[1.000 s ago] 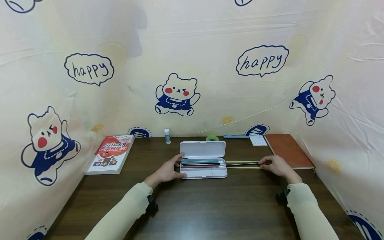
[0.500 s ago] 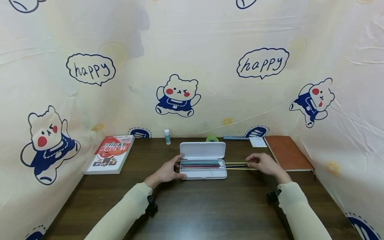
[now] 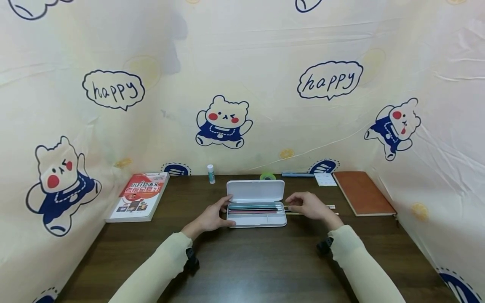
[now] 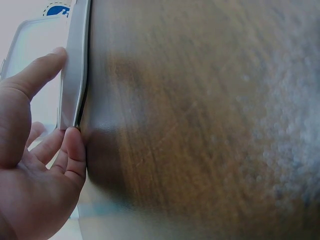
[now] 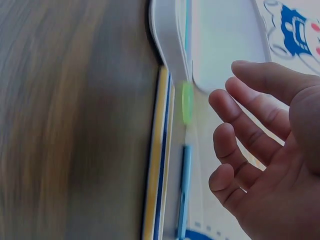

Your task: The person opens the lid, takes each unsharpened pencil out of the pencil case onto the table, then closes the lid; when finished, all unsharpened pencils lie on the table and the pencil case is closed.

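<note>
An open white pencil case (image 3: 256, 219) lies mid-table with several coloured pencils in its tray. My left hand (image 3: 223, 210) rests against its left end, thumb on the far edge and fingertips on the near corner of the pencil case (image 4: 75, 75). My right hand (image 3: 299, 204) hovers at the case's right end with loosely curled fingers (image 5: 235, 145) and holds nothing. Under it, two loose pencils (image 3: 329, 210) lie on the table with their ends pointing right. The right wrist view shows these pencils (image 5: 157, 165), yellow and blue, beside the pencil case (image 5: 167, 40).
A red-covered book (image 3: 139, 195) lies at the left and a brown notebook (image 3: 361, 192) at the right. A glue stick (image 3: 210, 173), green tape roll (image 3: 267, 176), blue pen (image 3: 297, 173) and paper slip (image 3: 326, 179) line the back. Printed cloth walls the table in.
My right hand has moved left along the loose pencils, from their right ends to the case's right end. My left hand and the case have stayed put.
</note>
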Available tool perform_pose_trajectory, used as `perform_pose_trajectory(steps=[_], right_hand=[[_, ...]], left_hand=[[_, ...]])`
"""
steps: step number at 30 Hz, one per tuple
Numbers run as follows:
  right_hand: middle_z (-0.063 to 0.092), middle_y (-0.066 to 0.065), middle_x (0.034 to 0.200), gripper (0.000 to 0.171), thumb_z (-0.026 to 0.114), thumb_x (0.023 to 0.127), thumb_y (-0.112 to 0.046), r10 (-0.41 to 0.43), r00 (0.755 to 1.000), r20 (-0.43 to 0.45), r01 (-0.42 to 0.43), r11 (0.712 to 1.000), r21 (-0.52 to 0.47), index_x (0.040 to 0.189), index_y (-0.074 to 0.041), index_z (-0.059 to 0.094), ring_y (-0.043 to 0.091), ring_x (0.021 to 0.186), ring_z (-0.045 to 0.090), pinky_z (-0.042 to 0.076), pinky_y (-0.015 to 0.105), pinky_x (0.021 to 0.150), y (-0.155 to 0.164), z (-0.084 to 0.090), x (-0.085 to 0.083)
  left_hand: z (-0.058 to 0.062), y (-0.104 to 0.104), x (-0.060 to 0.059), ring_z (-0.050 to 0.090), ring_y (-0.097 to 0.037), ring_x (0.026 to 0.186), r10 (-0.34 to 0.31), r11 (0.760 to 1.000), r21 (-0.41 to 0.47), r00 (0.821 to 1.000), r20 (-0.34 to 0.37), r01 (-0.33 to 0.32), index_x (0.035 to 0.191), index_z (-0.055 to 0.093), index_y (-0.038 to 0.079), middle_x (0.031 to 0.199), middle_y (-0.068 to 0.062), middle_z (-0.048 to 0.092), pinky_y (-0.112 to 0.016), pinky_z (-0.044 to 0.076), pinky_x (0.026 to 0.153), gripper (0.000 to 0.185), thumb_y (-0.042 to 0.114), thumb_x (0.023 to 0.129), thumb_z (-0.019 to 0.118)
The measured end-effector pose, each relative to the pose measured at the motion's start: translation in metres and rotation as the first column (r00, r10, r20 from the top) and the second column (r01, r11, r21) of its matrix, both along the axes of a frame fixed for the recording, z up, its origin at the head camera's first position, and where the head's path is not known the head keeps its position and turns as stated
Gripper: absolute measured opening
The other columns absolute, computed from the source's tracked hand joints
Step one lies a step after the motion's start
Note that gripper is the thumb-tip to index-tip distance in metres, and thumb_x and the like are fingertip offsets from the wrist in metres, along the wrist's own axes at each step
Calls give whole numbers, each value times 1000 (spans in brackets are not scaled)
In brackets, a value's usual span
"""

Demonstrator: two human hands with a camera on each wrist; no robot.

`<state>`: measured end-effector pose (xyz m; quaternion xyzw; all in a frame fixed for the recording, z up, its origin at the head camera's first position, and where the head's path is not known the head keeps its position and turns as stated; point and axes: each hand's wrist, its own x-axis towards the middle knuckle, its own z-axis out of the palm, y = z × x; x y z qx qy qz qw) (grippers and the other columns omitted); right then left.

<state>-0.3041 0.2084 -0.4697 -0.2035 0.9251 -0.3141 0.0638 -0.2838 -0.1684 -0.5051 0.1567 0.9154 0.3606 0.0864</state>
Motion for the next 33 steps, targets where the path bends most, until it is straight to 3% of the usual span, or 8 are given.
perform_pose_trajectory(steps=[10,19,25,33], right_hand=[[71,-3,96,17,73,90,-15,92,995,-27,-90,994,57,106,-15,74,13,80,54,46,28,71,-33,-14,-4],[74,-2,103,13,74,88,-14,118,991,-59,-110,986,127,101,-18,77,13,86,58,49,35,82,-45,-23,-4],[73,-5,93,11,74,87,-11,167,979,-120,-148,977,151,94,-18,78,11,84,59,48,33,80,-49,-24,-4],[68,-8,84,10,75,86,-10,93,995,-42,-86,985,148,86,-20,75,12,79,54,46,33,79,-54,-21,-6]], left_hand=[[1,0,0,58,-21,111,1,1000,10,1000,-1,-1,155,33,16,141,-7,57,-44,49,99,94,34,79,86],[0,-1,1,58,-20,111,3,1000,4,1000,-2,-3,155,34,16,141,-7,57,-43,49,99,95,34,78,86],[-1,-1,1,57,-20,112,2,1000,-6,1000,4,-2,155,34,17,142,-7,56,-43,49,100,94,35,79,86],[1,0,2,57,-21,112,4,1000,1,1000,5,-4,155,34,16,142,-7,56,-44,49,100,94,34,79,86]])
